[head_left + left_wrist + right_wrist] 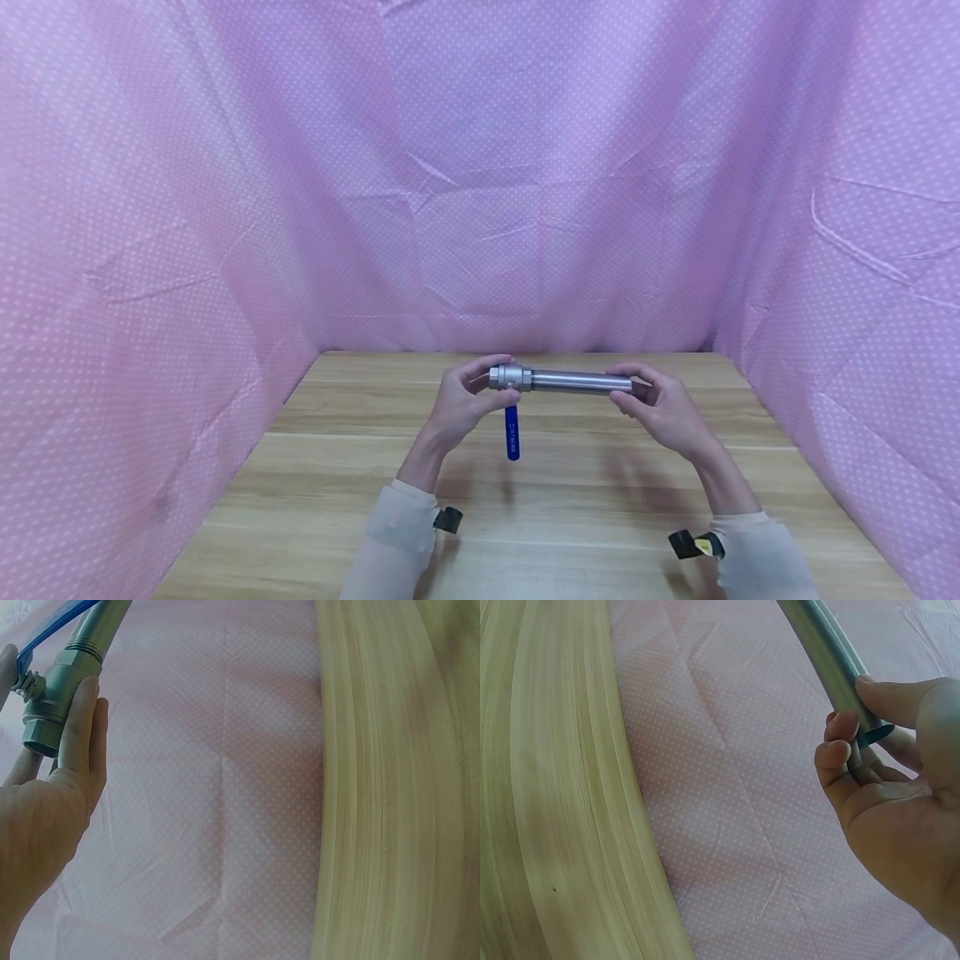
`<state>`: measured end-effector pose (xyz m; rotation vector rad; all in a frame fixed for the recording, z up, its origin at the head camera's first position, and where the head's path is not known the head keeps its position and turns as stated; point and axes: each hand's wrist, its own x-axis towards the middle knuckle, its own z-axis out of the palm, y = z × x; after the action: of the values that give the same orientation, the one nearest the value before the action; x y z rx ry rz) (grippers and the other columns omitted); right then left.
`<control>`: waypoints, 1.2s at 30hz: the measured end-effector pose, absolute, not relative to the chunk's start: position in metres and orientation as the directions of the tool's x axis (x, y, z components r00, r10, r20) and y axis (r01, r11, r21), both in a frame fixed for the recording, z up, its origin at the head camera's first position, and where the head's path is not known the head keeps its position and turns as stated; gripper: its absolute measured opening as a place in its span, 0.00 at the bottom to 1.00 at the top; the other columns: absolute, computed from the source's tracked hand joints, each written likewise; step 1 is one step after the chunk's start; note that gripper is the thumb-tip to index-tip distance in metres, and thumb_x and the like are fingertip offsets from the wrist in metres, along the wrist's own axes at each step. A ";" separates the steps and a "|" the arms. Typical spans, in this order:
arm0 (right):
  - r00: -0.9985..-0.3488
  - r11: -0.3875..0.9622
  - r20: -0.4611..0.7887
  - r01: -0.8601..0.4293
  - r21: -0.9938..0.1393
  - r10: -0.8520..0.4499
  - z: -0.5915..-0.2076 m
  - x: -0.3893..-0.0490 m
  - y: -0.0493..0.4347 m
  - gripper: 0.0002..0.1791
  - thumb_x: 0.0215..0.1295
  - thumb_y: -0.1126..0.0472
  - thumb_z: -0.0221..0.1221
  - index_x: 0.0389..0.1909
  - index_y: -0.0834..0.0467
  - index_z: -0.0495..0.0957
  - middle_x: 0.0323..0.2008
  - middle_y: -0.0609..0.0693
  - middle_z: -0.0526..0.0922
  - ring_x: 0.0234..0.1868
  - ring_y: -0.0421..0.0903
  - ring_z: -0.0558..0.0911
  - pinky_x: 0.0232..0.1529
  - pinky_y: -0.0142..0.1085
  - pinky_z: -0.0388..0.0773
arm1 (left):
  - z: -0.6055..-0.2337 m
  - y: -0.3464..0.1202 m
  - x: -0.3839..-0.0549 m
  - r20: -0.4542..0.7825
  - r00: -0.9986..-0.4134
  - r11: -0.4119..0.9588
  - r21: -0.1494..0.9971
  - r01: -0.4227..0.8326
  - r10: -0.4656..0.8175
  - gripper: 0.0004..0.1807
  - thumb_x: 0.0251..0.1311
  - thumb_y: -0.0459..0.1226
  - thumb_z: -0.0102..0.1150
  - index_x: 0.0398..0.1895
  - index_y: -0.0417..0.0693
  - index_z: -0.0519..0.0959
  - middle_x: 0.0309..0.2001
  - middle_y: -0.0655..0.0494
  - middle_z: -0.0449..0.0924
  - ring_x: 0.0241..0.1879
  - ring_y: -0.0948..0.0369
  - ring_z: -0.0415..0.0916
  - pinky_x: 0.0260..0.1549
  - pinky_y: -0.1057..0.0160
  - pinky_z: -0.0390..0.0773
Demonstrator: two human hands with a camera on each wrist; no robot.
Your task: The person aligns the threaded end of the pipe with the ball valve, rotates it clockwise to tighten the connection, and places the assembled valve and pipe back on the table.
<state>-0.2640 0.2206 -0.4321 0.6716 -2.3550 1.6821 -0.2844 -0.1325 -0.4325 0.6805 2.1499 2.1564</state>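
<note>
A silver ball valve [512,377] with a blue lever handle [512,433] is held above the table by my left hand [463,402]. Its fingers lie along the far side and the thumb presses the near side, by the lever's base. From the valve's right end runs a straight steel pipe [577,382], with threads showing at the joint in the left wrist view. My right hand [663,408] pinches the pipe's free end between thumb and fingers. In the right wrist view that end of the pipe [840,667] shows an open rim near the palm.
Below the hands is a wooden table [337,467] with light grain. Pink dotted cloth [480,208] hangs behind it and on both sides. Each sleeve carries a black strap mount [448,521] at the wrist.
</note>
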 end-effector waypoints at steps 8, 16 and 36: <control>-0.888 0.292 0.384 -0.449 -0.845 -0.255 -0.432 -0.264 0.222 0.18 0.80 0.68 0.66 0.66 0.68 0.81 0.32 0.42 0.82 0.32 0.36 0.82 0.31 0.30 0.82 | -0.432 -0.132 -0.284 0.283 -0.905 -0.044 0.958 0.284 0.316 0.32 0.63 0.34 0.81 0.71 0.55 0.86 0.69 0.49 0.86 0.67 0.51 0.86 0.62 0.55 0.90; -0.896 0.299 0.369 -0.433 -0.850 -0.248 -0.434 -0.267 0.223 0.18 0.81 0.67 0.66 0.66 0.67 0.82 0.32 0.40 0.82 0.32 0.35 0.82 0.32 0.30 0.83 | -0.431 -0.133 -0.283 0.287 -0.903 -0.039 0.956 0.290 0.318 0.32 0.63 0.35 0.81 0.71 0.55 0.86 0.69 0.49 0.86 0.67 0.51 0.86 0.63 0.54 0.90; -0.892 0.260 0.381 -0.439 -0.860 -0.245 -0.433 -0.261 0.224 0.22 0.78 0.69 0.68 0.68 0.71 0.77 0.48 0.36 0.87 0.43 0.32 0.90 0.41 0.31 0.90 | -0.436 -0.130 -0.282 0.289 -0.903 -0.041 0.956 0.292 0.317 0.32 0.63 0.34 0.81 0.72 0.56 0.86 0.68 0.47 0.85 0.68 0.50 0.85 0.62 0.53 0.91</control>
<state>-0.2609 0.2238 -0.4329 0.6461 -2.3534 1.6948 -0.2815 -0.1305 -0.4356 0.6866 2.1630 2.1456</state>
